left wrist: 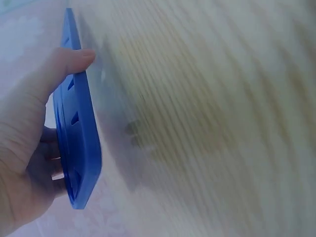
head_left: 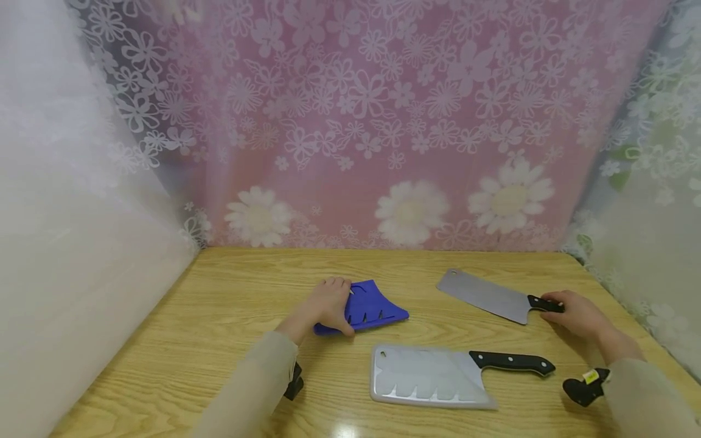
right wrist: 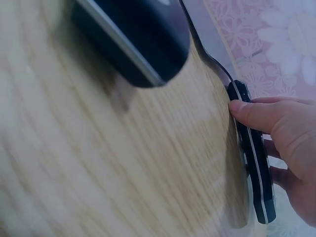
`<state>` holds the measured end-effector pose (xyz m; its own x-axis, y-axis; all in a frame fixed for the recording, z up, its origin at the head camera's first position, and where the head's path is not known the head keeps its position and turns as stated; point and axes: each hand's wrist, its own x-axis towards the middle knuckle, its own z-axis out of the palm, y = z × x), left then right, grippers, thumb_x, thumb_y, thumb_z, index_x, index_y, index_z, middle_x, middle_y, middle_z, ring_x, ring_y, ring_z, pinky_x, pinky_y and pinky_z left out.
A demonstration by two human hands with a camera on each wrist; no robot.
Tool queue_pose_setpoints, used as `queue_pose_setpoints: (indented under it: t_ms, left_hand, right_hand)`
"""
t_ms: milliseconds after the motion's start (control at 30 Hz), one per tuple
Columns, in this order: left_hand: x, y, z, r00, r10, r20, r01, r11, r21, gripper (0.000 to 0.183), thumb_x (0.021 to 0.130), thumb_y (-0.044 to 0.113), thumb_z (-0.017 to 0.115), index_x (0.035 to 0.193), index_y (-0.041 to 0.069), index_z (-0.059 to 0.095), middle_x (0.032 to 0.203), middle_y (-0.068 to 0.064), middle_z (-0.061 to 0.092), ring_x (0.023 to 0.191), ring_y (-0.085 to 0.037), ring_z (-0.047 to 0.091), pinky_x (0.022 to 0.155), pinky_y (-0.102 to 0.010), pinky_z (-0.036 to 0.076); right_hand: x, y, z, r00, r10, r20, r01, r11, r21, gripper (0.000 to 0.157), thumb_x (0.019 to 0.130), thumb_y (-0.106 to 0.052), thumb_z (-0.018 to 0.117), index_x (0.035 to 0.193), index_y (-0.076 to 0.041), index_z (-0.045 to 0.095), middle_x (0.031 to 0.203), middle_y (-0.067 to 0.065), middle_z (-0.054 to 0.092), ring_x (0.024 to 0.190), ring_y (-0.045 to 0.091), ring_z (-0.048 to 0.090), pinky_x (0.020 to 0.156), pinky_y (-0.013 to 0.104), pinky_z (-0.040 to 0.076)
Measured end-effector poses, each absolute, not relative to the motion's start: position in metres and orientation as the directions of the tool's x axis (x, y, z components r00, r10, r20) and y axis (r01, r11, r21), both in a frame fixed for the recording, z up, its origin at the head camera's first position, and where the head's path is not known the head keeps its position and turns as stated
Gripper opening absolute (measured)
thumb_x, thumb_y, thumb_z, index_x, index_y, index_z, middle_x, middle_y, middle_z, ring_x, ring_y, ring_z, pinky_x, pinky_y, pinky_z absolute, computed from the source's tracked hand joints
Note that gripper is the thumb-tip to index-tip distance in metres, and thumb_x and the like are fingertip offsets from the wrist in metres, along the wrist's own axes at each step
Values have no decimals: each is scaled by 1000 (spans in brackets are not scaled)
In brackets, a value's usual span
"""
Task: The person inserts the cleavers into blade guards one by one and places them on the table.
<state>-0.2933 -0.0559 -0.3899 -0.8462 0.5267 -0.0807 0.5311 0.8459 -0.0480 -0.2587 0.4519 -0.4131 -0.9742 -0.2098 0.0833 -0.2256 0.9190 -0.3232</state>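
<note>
Though near cleaver (head_left: 460,372) is sheathed, we see far cleaver (head_left: 487,294) bare: right hand (head_left: 582,316) grips its handle (head_left: 538,302), left hand (head_left: 328,305) blue sheath (head_left: 375,301).

Place: a curtained nook; room type unclear
Curtains (head_left: 350,170): flowered, along far, left and right edges of the desk (head_left: 230,280)
Desk: wood-grain top

Wood-grain tabletop (head_left: 230,292), pink floral curtain (head_left: 328,121) behind, pale sheet (head_left: 82,213) at left
</note>
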Motion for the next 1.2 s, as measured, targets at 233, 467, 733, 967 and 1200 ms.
queue_pose_setpoints:
  t_ms: [233,467,733,967,1200]
  left_hand:
    - [-276,-101,-382,-856,516,26,515,850,113,109,61,55,76,141,-4,30,136,-19,40,125,-35,37,101,-50,32]
    - [-257,-137,-375,-848,524,81,530,843,93,111,60,55,76,140,-6,30,135,-23,40,124,-39,39,98,-53,34]
    - [-244,-148,-366,-823,557,114,563,826,28,109,61,56,75,139,-7,32,134,-21,41,124,-37,38,98,-53,34]
    - [-234,-144,-362,-772,626,111,623,780,-66,108,59,58,74,138,-4,34,133,-18,43,122,-34,41,97,-49,36]
    - [-226,-135,-360,-727,675,127,670,737,-83,109,60,58,74,139,-4,32,134,-18,41,122,-33,40,98,-49,34]
  right_hand:
    - [-252,448,-412,-966,-229,119,-255,919,-301,41,82,-15,67,111,13,57,102,30,58,96,49,52,77,58,41]
    - [-244,444,-404,-971,-213,112,-239,911,-337,41,84,-19,67,109,13,58,100,28,60,91,45,55,75,55,43]
    - [-233,436,-399,-981,-156,115,-187,916,-356,41,85,-26,66,105,10,59,91,20,62,80,33,58,66,47,46]
    - [-218,431,-391,-981,-141,134,-181,915,-360,55,87,-36,62,115,11,56,99,27,60,79,30,57,58,37,43]
    - [-206,415,-376,-979,-133,157,-179,925,-334,62,87,-41,61,121,11,53,107,34,57,81,36,58,56,38,42]
